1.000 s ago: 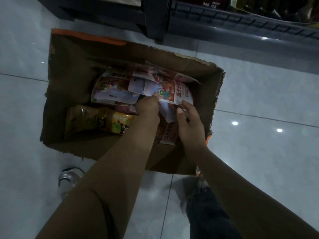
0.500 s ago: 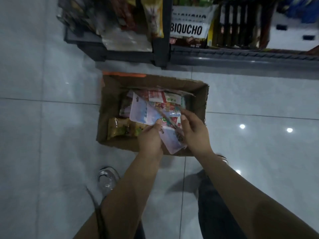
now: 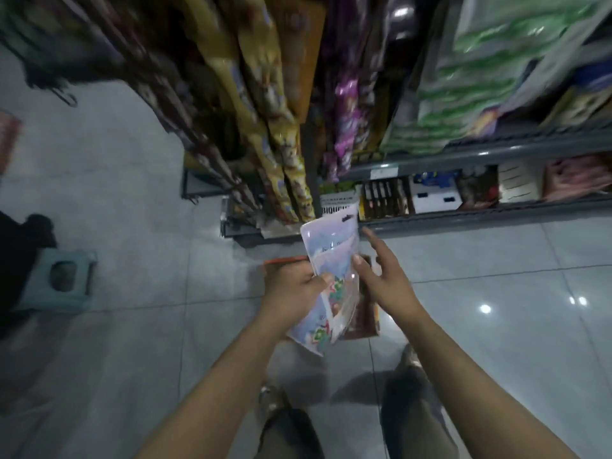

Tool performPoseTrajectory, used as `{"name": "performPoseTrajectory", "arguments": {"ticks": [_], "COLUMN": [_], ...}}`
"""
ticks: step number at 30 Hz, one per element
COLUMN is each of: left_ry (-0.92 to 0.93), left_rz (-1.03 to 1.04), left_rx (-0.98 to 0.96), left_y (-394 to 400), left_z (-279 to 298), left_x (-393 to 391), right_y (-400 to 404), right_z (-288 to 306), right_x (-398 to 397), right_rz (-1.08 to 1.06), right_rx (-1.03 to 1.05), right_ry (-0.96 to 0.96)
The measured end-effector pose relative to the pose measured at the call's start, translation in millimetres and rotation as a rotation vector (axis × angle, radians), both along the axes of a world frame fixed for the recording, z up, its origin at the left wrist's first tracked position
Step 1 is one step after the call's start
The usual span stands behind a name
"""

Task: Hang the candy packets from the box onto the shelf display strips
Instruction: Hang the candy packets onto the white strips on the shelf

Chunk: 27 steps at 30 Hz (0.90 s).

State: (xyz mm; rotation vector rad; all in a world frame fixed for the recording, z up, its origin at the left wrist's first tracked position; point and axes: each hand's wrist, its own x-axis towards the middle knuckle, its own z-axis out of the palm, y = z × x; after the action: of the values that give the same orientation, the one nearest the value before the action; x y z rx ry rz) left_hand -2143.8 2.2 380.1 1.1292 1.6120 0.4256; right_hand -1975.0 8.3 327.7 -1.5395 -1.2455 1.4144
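The left hand (image 3: 291,286) grips a candy packet (image 3: 332,260), fingers clamped on it. The right hand (image 3: 384,276) touches its edge, fingers apart. The box (image 3: 366,318) sits below.

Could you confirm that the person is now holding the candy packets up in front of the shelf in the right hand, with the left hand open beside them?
Not quite: the hands are swapped. In the head view the left hand has the grip on the candy packets, held up in front of the shelf, while the right hand is open beside them, its thumb touching their edge.
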Motion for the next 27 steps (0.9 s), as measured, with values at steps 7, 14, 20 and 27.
{"name": "performPoseTrajectory", "arguments": {"ticks": [7,14,20,27], "left_ry": [-0.048,0.017,-0.067,-0.171], "left_rz": [-0.262,-0.173,-0.062,-0.155], "left_rx": [0.058,0.143,0.204,0.254], "left_y": [31.9,53.2,59.3,98.9], "left_z": [147.1,224.8,261.6,288.8], "left_x": [35.5,81.0,122.5,143.5], "right_y": [34.8,58.6,63.8,54.5], "right_z": [124.0,209.2,266.0,300.9], "right_x": [77.0,149.1,185.0,233.2], "right_rz": [0.087,-0.002,-0.073,-0.246], "right_rx": [-0.069,-0.097,-0.075,0.104], "right_ry": [0.294,0.405,0.526,0.391]}}
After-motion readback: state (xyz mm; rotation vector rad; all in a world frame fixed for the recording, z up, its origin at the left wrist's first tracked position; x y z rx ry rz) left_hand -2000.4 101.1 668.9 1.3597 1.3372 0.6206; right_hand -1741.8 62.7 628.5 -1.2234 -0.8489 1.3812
